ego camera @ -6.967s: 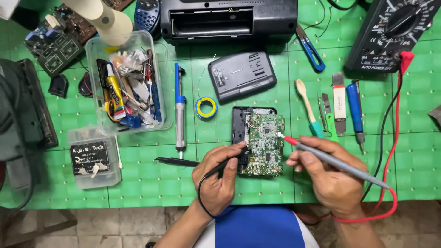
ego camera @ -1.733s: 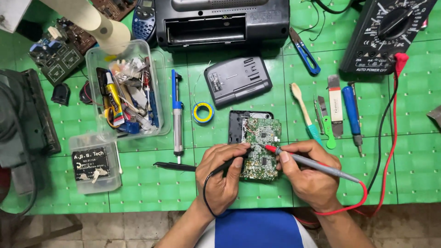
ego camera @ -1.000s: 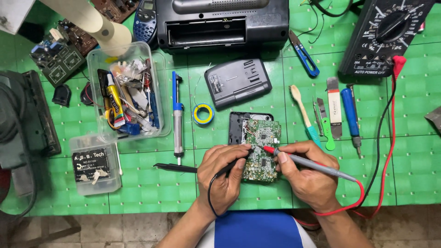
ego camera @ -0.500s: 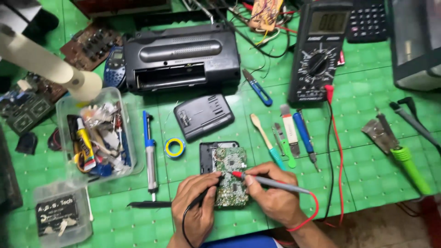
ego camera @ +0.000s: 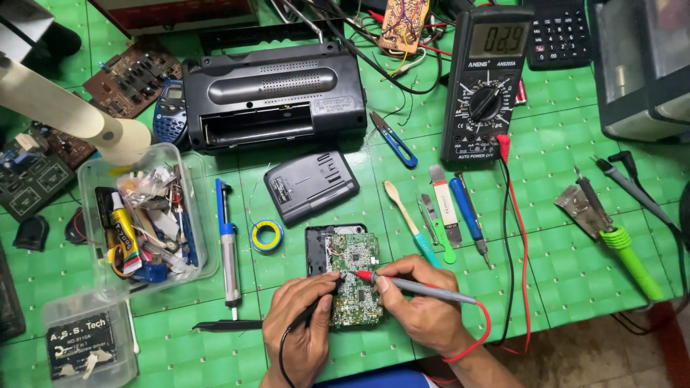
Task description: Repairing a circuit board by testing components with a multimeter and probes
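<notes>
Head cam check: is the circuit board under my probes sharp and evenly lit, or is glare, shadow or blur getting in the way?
Head view: the green circuit board is in focus and evenly lit, no glare on it; the right hand and left hand throw only soft shadows on the mat; the red probe tip is crisp; the multimeter screen shows a mild sheen; straight lines bow slightly toward the frame edges.

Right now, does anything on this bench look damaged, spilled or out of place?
Nothing looks spilled or broken. The black radio lies with its battery bay open, its dark grey cover loose on the green mat; the small green circuit board being probed is bare.
</notes>
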